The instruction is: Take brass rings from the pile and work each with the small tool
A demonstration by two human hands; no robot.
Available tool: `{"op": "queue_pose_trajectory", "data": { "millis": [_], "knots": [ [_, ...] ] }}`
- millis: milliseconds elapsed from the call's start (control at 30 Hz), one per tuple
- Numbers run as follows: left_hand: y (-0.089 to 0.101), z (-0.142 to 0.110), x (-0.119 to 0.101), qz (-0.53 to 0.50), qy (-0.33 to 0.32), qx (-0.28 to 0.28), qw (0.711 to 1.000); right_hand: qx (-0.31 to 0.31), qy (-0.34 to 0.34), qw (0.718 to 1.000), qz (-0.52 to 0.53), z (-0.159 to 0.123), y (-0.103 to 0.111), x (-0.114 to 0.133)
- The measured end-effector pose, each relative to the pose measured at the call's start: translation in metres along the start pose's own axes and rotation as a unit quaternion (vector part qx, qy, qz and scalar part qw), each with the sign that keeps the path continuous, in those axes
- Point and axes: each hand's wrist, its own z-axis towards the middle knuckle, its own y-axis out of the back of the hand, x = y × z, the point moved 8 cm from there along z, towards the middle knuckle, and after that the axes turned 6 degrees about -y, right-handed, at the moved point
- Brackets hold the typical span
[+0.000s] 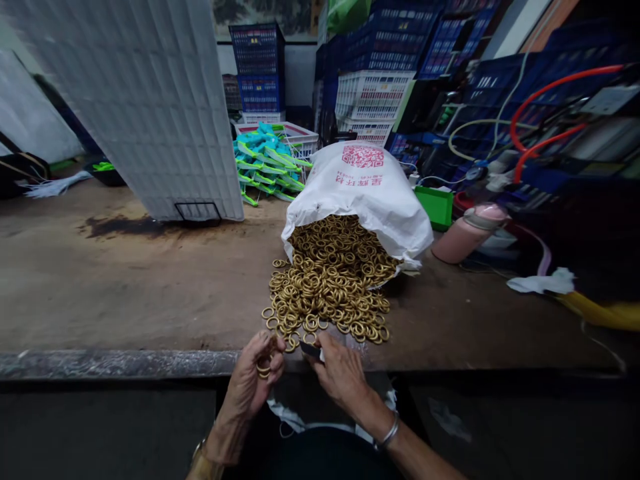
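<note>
Brass-coloured rings (325, 287) spill in a heap from the mouth of a white woven sack (370, 190) lying on the workbench. Just in front of the heap, at the bench edge, my left hand (255, 370) is closed round a few of the rings, one showing below the fingers. My right hand (343, 367), to its right, pinches a small tool with a flat dark blade (310, 349); the rest of this tool is mostly hidden by my fingers. The blade points toward my left hand and is apart from it. Under my hands, a pale bag (285, 417) hangs open.
A tall white ribbed panel (165, 113) stands on the bench (125, 280) at left. Behind the sack are turquoise and green plastic pieces (267, 160) and stacked crates (375, 93). A pink bottle (470, 233), green tray (434, 207) and red hose (530, 100) are at right.
</note>
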Motion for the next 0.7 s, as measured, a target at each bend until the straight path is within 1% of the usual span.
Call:
{"op": "queue_pose_trajectory", "data": {
  "millis": [100,233,333,433,500,567,633,700],
  "knots": [
    [0.002,0.000,0.002,-0.022,0.007,0.002,1.000,0.005,-0.007,1.000,0.006,0.001,0.000,0.004],
    [0.005,0.000,0.007,-0.053,0.042,-0.010,0.998,0.002,0.000,0.999,0.032,0.004,0.001,0.006],
    [0.008,0.000,0.011,-0.052,0.055,-0.024,0.997,-0.007,0.008,0.998,0.060,0.006,0.001,0.002],
    [0.005,0.000,0.016,-0.036,0.060,-0.029,0.997,-0.020,0.014,0.994,0.103,0.010,0.003,-0.004],
    [0.000,-0.001,0.022,-0.019,0.068,-0.028,0.997,-0.027,0.020,0.990,0.140,0.012,0.007,-0.007],
    [-0.005,-0.001,0.027,0.019,0.071,-0.026,0.997,-0.030,0.034,0.985,0.168,0.013,0.014,-0.007],
    [-0.008,0.000,0.032,0.078,0.062,-0.030,0.995,-0.031,0.054,0.982,0.176,0.012,0.021,-0.004],
    [-0.010,0.001,0.034,0.137,0.037,-0.035,0.989,-0.030,0.076,0.981,0.175,0.009,0.027,0.001]
  ]
}}
